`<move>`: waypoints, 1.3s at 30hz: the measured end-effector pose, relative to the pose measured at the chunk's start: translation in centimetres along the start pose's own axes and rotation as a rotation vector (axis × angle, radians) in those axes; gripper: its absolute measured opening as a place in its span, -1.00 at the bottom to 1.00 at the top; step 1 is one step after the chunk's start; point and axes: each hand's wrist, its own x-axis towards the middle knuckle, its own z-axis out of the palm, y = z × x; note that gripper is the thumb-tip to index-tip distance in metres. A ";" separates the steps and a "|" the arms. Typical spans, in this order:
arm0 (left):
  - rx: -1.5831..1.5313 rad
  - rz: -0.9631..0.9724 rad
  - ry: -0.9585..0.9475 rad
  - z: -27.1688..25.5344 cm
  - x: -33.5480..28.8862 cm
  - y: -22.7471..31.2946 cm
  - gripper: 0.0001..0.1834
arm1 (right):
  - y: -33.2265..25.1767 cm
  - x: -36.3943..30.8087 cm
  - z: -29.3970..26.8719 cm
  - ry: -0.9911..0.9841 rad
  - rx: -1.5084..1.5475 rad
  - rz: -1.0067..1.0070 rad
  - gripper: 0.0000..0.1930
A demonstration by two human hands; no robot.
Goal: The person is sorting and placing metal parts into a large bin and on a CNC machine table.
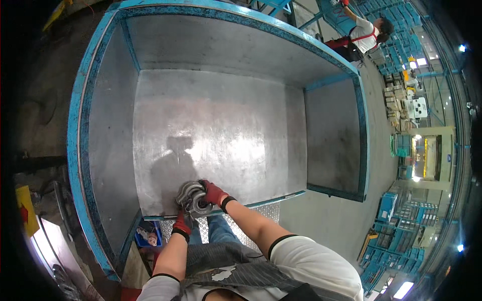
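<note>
Clearly, the red-gloved right hand [215,193] grasps a rounded, looping grey metal casting [191,197] from its right, the left hand [183,223] from its near side, both reaching forward at the smooth sheet-metal worktop's [221,110] near edge.

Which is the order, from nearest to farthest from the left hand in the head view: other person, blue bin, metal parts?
1. Metal parts: at the left hand.
2. Blue bin: lower, to its left.
3. Other person: far off, upper right.

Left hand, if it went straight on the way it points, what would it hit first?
The left hand would likely meet the curved metal first, just ahead; whether they already touch is unclear in this view.
</note>
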 end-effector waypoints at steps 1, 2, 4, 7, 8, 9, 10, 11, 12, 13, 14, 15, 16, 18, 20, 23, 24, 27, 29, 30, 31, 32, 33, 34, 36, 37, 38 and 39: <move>-0.098 -0.030 -0.037 -0.3 0.6 -0.1 -0.59 | 1.4 0.8 0.3 0.026 -0.040 -0.059 -0.14; -0.270 -0.061 -0.058 -1.1 0.9 -1.1 -0.61 | 2.2 1.3 1.1 0.031 -0.087 -0.124 -0.20; -0.411 -0.077 -0.032 -1.8 -0.2 -1.5 -0.63 | 1.6 0.8 1.7 -0.082 -0.052 -0.087 -0.16; -0.258 -0.145 0.023 0.6 -3.2 2.0 -0.63 | 2.9 -2.0 1.6 -0.122 0.161 -0.098 -0.19; -0.204 -0.162 0.045 1.8 -4.7 3.6 -0.63 | 2.5 -3.6 1.0 -0.158 0.234 -0.104 -0.21; -0.151 -0.175 0.067 3.1 -6.0 5.1 -0.63 | 2.1 -5.7 0.6 -0.138 0.261 -0.155 -0.21; -0.096 -0.191 0.085 4.5 -7.3 6.8 -0.62 | 1.5 -8.0 0.1 -0.113 0.290 -0.205 -0.21; 0.318 0.038 0.065 6.1 -8.4 8.1 -0.61 | 0.3 -11.1 -0.5 -0.030 0.351 -0.180 -0.19; 0.430 0.120 0.017 6.3 -7.9 8.9 -0.54 | -2.0 -14.1 -1.5 0.032 0.211 -0.163 -0.19; 0.529 0.229 0.013 6.1 -7.3 9.2 -0.46 | -5.7 -17.2 -2.7 -0.015 0.255 -0.185 -0.21; 0.505 0.343 -0.045 7.9 -9.0 11.2 -0.42 | -8.3 -19.9 -3.9 -0.053 0.317 -0.194 -0.22; 0.490 0.441 -0.111 11.6 -12.4 14.9 -0.38 | -8.9 -21.5 -4.6 -0.015 0.344 -0.262 -0.24; 0.633 0.576 -0.118 13.1 -14.4 17.2 -0.32 | -9.8 -23.3 -5.0 0.018 0.368 -0.328 -0.25; 0.621 0.657 -0.100 15.3 -17.6 21.2 -0.27 | -13.5 -27.5 -5.5 -0.014 0.494 -0.358 -0.31; 0.330 0.534 -0.123 18.9 -20.6 25.8 -0.29 | -14.0 -28.4 -5.3 -0.158 0.791 -0.393 -0.46; 0.479 0.648 -0.138 24.0 -29.1 32.7 -0.32 | -14.0 -28.7 -4.9 -0.234 0.531 -0.753 -0.54; 0.566 0.675 -0.114 24.5 -30.4 33.6 -0.28 | -14.1 -28.5 -4.8 -0.244 0.425 -0.856 -0.54; 0.938 0.683 0.104 23.6 -33.5 32.8 -0.16 | -17.9 -28.5 -4.5 -0.306 0.262 -0.949 -0.42; 1.119 0.751 0.239 23.5 -35.0 32.1 -0.16 | -23.0 -31.7 -3.6 -0.472 0.479 -0.809 -0.42; 0.944 0.764 0.204 24.5 -36.2 32.2 -0.18 | -23.7 -31.4 -2.8 -0.552 0.520 -0.768 -0.47; 0.891 0.783 0.237 23.2 -36.1 30.3 -0.17 | -24.1 -30.9 -2.1 -0.614 0.531 -0.756 -0.52; 0.893 0.778 0.321 22.1 -36.5 28.8 -0.17 | -24.1 -30.5 -1.4 -0.670 0.539 -0.742 -0.57; 0.903 0.767 0.391 21.0 -36.9 27.4 -0.17 | -24.3 -30.1 -0.7 -0.719 0.539 -0.737 -0.61; 0.907 0.752 0.462 19.8 -37.2 25.9 -0.16 | -24.2 -29.6 0.3 -0.781 0.540 -0.735 -0.59; 0.941 0.675 0.635 23.1 -41.5 25.5 -0.18 | -22.6 -26.7 3.3 -0.915 0.539 -0.595 -0.52; 1.074 0.640 0.730 27.2 -44.9 27.1 -0.20 | -22.4 -26.8 4.5 -0.947 0.620 -0.470 -0.53; 1.235 0.516 0.910 28.4 -46.2 26.4 -0.24 | -23.4 -28.6 4.9 -1.012 0.546 -0.434 -0.64; 1.090 0.712 0.817 27.2 -46.0 25.3 -0.28 | -23.9 -29.8 4.9 -1.041 0.443 -0.417 -0.67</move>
